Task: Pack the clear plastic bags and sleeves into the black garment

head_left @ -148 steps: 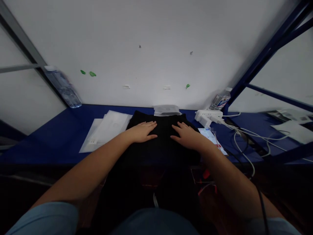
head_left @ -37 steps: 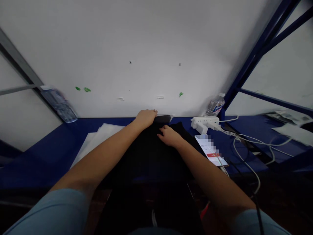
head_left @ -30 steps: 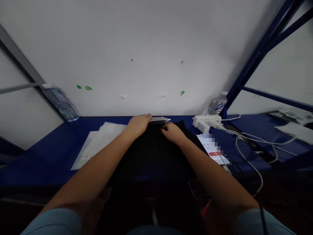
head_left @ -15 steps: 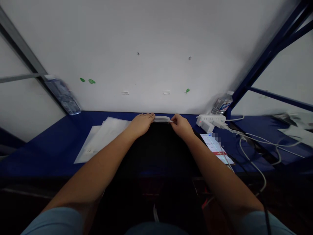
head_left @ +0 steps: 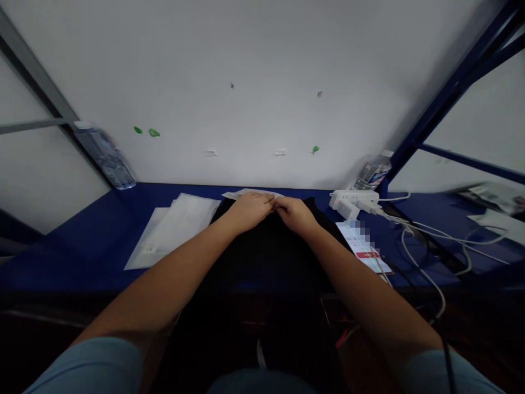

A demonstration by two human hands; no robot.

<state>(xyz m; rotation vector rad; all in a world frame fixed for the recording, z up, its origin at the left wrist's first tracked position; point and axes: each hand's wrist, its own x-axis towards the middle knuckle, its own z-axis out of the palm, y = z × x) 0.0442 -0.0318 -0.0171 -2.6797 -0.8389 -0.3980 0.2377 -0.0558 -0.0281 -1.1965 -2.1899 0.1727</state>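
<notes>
A black cloth (head_left: 262,257) lies spread across the middle of the blue table and hangs toward me over its front edge. Behind its far edge a whitish translucent sheet (head_left: 246,193) shows, partly covered by my hands. My left hand (head_left: 253,210) rests on the cloth's far edge, fingers together and pointing right. Beside it, fingertips almost touching or touching the left ones, my right hand (head_left: 296,213) is closed in a pinch at that edge. Whatever the right fingers grip is too small to make out.
Whitish translucent bags (head_left: 176,224) lie on the table (head_left: 98,235) at the left. A tall bottle (head_left: 107,156) stands at the back left, another bottle (head_left: 374,171) at the back right. A power strip (head_left: 355,198), a lit phone (head_left: 365,249) and white cables (head_left: 435,235) are at the right.
Both hands have come together at the middle, the left moving right, the right slightly left. The whitish sheet now reaches further left behind them, and black cloth corners show on both sides.
</notes>
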